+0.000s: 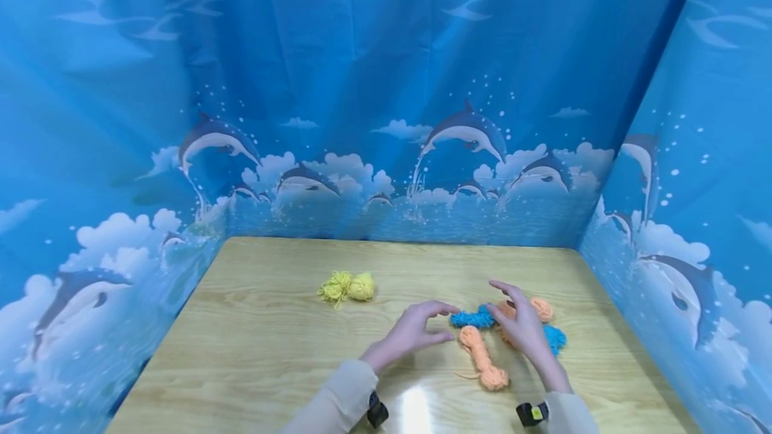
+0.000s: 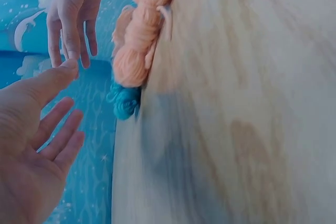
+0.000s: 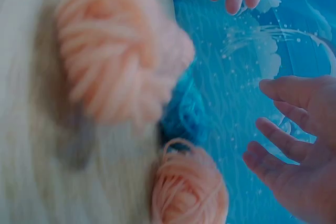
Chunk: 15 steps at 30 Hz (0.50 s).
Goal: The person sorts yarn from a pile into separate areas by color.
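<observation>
My left hand hovers left of a blue yarn skein, its fingers spread and holding nothing. On the other side, my right hand is held over another peach skein and a second blue skein, partly hiding both. Between my wrists lies a peach yarn skein, pinched in at the middle, with a loose strand at its side. In the left wrist view the fingers of both hands are relaxed, above the peach skein. The right wrist view shows the right hand with bare fingers.
A yellow yarn skein lies farther left on the wooden table. Blue curtains printed with dolphins stand along the back and both sides. A bright light reflection shows near the front edge.
</observation>
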### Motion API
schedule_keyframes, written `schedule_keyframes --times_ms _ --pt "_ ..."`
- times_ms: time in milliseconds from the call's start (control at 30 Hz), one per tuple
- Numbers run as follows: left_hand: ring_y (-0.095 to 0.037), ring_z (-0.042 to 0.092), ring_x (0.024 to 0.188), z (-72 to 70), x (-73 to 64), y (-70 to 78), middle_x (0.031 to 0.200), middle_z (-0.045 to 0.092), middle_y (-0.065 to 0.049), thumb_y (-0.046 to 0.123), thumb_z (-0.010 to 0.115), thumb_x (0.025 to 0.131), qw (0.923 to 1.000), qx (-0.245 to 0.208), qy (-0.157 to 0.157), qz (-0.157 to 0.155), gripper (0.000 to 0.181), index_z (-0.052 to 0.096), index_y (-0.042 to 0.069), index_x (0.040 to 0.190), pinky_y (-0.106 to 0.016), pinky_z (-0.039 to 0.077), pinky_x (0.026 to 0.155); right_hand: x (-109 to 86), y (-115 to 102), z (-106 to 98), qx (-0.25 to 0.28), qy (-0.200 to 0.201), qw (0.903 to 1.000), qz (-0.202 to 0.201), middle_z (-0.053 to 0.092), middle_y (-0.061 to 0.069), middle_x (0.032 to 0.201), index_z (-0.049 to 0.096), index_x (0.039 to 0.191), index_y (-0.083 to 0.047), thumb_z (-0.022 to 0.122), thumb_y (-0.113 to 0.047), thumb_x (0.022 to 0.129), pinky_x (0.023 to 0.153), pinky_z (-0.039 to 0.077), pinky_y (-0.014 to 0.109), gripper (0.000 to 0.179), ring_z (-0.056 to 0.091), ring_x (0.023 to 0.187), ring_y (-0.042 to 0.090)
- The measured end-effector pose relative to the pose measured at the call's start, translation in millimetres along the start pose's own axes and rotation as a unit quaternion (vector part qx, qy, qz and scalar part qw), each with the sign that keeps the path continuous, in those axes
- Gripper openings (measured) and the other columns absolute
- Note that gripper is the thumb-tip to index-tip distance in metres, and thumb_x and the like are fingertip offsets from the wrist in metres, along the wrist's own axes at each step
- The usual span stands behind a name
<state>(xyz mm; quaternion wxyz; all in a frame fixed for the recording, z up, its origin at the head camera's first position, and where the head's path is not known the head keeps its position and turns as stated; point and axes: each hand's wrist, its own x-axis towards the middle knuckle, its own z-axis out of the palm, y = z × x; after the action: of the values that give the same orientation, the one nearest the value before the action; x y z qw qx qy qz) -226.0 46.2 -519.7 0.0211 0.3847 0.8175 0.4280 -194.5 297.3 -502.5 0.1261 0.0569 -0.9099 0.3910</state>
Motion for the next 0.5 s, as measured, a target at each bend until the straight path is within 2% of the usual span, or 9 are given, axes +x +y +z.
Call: schedule_keyframes --times_ms 167,333,500 --pt "-0.009 0.060 0.121 8.0 0.9 4.2 0.135 0.065 0.005 0.021 0.079 0.089 0.9998 0.008 -0.016 0.009 0.051 0.062 0.016 0.137 -0.028 0.048 0.106 -6.3 13 -5 -0.006 0.015 0.9998 -0.007 0.049 0.025 0.146 0.051 0.144 -0.002 0.067 -0.007 0.098 0.104 0.043 0.063 0.049 0.044 0.134 0.046" --pt "-0.010 0.061 0.123 13.4 5.5 7.3 0.135 0.065 0.005 0.021 0.080 0.088 0.9981 0.024 -0.039 0.041 0.052 0.062 0.013 0.137 -0.025 0.047 0.106 -11.3 22 -8 -0.039 0.024 0.9989 0.011 0.050 0.025 0.145 0.052 0.144 -0.003 0.068 -0.014 0.098 0.100 0.046 0.063 0.050 0.048 0.130 0.046" --pt "-0.006 0.057 0.127 17.8 9.7 11.1 0.137 0.064 0.006 0.022 0.080 0.089 0.9951 0.035 -0.069 0.062 0.052 0.062 0.014 0.137 -0.025 0.044 0.109 -14.9 25 -12 -0.066 0.021 0.9973 0.025 0.051 0.029 0.143 0.052 0.143 -0.001 0.069 -0.012 0.097 0.096 0.048 0.064 0.051 0.051 0.125 0.049"
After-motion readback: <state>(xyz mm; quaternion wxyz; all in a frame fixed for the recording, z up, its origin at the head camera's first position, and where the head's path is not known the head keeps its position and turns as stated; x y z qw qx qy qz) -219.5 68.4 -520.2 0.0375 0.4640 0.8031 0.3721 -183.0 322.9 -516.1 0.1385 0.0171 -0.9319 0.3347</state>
